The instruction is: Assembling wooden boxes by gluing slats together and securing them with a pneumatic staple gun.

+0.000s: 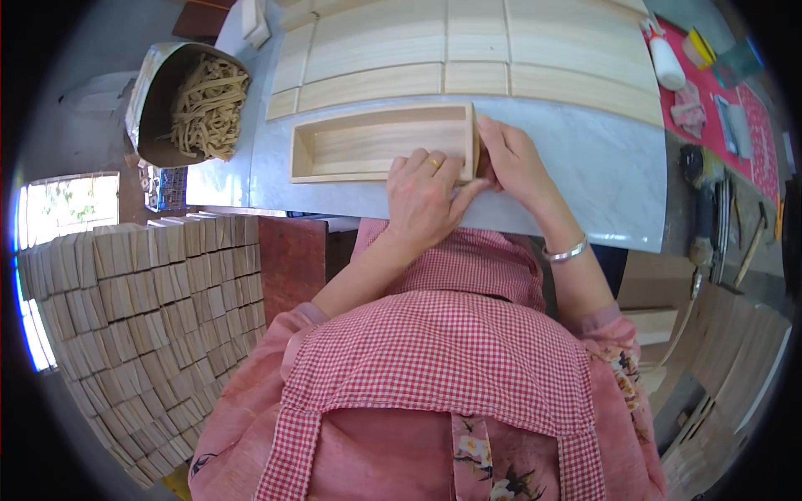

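Observation:
A shallow, open-topped box of pale wood (380, 176) lies lengthwise on the table in front of me. My left hand (424, 196) grips its near wall close to the right corner, fingers bent over the rim and thumb stretched to the right. At the box's right end is my right hand (516, 163), its fingers curled in against the outside of that end. A narrow brownish edge shows between those fingers and the wood; what it belongs to is hidden.
Pale wooden boxes or boards (376, 50) fill the table's far side. A carton (154, 108) of tan strips stands at the left. Stacked wooden pieces (150, 317) rise at lower left. A white spray bottle (666, 63) and pink cloth (688, 108) lie right.

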`<state>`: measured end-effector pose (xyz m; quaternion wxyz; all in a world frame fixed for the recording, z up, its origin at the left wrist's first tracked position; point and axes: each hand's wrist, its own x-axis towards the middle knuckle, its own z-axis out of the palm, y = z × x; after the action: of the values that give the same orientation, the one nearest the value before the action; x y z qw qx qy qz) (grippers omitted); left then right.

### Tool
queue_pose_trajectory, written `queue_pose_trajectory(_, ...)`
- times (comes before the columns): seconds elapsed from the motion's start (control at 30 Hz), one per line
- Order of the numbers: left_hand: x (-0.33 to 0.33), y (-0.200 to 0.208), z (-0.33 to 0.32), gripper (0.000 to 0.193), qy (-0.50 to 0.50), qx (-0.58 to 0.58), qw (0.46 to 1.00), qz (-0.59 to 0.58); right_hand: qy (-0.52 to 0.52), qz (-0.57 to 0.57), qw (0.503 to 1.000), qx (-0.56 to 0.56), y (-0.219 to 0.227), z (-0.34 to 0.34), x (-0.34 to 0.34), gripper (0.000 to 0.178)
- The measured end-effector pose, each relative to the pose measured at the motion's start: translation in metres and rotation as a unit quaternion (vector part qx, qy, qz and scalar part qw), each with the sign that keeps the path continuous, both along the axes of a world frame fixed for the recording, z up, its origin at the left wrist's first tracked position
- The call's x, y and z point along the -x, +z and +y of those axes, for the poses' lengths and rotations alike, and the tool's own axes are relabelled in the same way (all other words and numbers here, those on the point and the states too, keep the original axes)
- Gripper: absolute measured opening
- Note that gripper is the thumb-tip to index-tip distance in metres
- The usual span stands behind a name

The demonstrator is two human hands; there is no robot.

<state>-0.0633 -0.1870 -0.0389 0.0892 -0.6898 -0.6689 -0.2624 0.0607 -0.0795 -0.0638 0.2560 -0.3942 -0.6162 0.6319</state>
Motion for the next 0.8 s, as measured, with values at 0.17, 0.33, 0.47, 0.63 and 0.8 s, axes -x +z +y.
queue_pose_trajectory(0.17,0.034,0.021,-0.032,0.022,0.034,-0.057,0.993,-0.092,-0.021,-0.066,0.996,-0.063,0.011,-0.012,-0.006,0.027)
queue_pose_trajectory(0.33,0.092,0.025,-0.087,0.044,0.319,-0.036,0.839,-0.439,-0.043,-0.063,0.970,-0.230,0.021,-0.003,0.003,0.025)
queue_pose_trajectory(0.47,0.104,0.013,-0.111,0.047,0.273,-0.008,0.544,-0.793,0.024,-0.094,0.965,-0.245,0.024,0.018,0.020,0.029)
queue_pose_trajectory(0.63,0.062,0.007,-0.116,0.079,0.148,0.058,0.537,-0.828,0.041,-0.065,0.953,-0.292,0.015,-0.012,0.041,0.029)
queue_pose_trajectory(0.8,0.045,0.025,-0.105,0.100,0.102,-0.111,0.681,-0.717,0.014,0.040,0.985,-0.166,0.068,-0.075,0.077,0.035)
